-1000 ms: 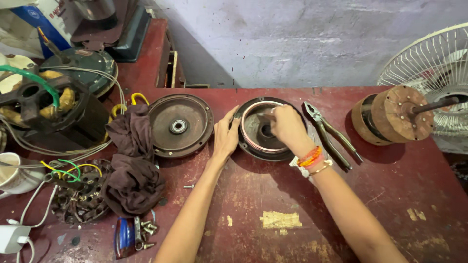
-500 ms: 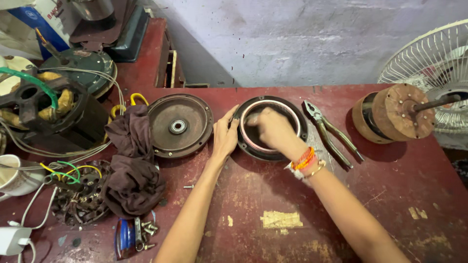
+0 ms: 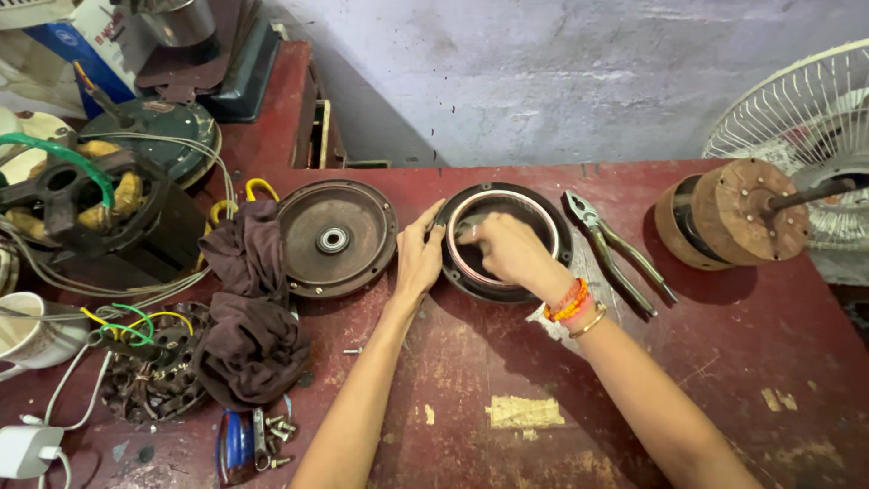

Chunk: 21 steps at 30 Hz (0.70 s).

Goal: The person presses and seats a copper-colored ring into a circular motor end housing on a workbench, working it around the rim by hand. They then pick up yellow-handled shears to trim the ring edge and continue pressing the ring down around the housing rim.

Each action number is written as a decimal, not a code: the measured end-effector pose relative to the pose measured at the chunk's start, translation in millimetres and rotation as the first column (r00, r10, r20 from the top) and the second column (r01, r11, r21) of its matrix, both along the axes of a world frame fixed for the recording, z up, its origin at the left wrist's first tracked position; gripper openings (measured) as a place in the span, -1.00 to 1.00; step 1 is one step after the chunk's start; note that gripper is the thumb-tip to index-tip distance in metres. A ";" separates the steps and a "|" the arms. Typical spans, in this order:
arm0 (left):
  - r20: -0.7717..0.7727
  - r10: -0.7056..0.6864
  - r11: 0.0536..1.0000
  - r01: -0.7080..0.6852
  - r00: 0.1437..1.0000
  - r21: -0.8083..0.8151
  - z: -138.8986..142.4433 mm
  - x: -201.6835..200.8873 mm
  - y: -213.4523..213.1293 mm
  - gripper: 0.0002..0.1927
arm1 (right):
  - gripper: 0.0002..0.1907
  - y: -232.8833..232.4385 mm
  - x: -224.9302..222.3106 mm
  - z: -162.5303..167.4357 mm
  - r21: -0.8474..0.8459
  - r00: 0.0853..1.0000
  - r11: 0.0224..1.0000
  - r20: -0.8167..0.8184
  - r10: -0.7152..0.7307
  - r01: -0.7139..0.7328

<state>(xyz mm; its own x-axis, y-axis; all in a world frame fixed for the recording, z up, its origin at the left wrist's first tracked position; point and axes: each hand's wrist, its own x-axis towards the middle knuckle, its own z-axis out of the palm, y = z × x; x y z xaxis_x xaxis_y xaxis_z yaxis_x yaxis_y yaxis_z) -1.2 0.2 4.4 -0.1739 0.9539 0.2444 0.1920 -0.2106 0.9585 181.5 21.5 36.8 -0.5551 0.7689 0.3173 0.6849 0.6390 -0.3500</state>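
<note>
A round dark metal motor cover point(image 3: 545, 217) with a lighter inner ring lies open side up on the red table point(image 3: 507, 362). My left hand point(image 3: 419, 258) rests against its left rim, fingers spread. My right hand point(image 3: 505, 249) is inside the cover with fingers bent down at the left part of the ring; what the fingertips touch is hidden. A second round cover point(image 3: 335, 237) with a bearing in its middle lies just left of my left hand.
Pliers point(image 3: 615, 252) lie right of the cover. A rusty rotor on a shaft point(image 3: 735, 213) and a fan guard point(image 3: 801, 109) stand at the right. A brown rag point(image 3: 249, 317), wired windings point(image 3: 72, 195), screws point(image 3: 272, 435) and a white cup point(image 3: 27, 330) crowd the left.
My right hand has moved from the centre of the cover toward its left inner side. My left hand has stayed on the rim.
</note>
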 end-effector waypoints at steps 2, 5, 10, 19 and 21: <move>0.002 -0.003 1.000 0.003 1.000 0.008 0.8 0.7 -0.3 -0.61 | -0.52 -0.6 2.2 2.8 0.029 0.987 0.987 0.016 -0.161 0.161; -0.026 -0.002 0.997 0.004 1.000 0.074 1.6 0.1 0.2 -0.60 | -0.53 -1.5 3.5 6.7 0.052 0.988 0.988 0.051 -0.145 0.142; 0.003 -0.009 1.000 0.009 1.000 0.007 1.0 -0.3 -0.4 -0.60 | -0.53 -0.1 3.5 9.3 -0.105 0.985 0.982 0.086 -0.146 0.155; -0.022 0.003 0.999 -0.002 1.000 0.046 -1.2 0.0 -0.4 -0.60 | -0.57 3.7 8.8 8.8 0.123 0.979 0.990 0.182 -0.086 0.065; -0.025 -0.010 0.998 0.011 1.000 0.069 -0.5 -0.4 0.3 -0.60 | -0.59 3.9 11.1 11.6 0.227 0.971 0.969 0.192 -0.145 0.100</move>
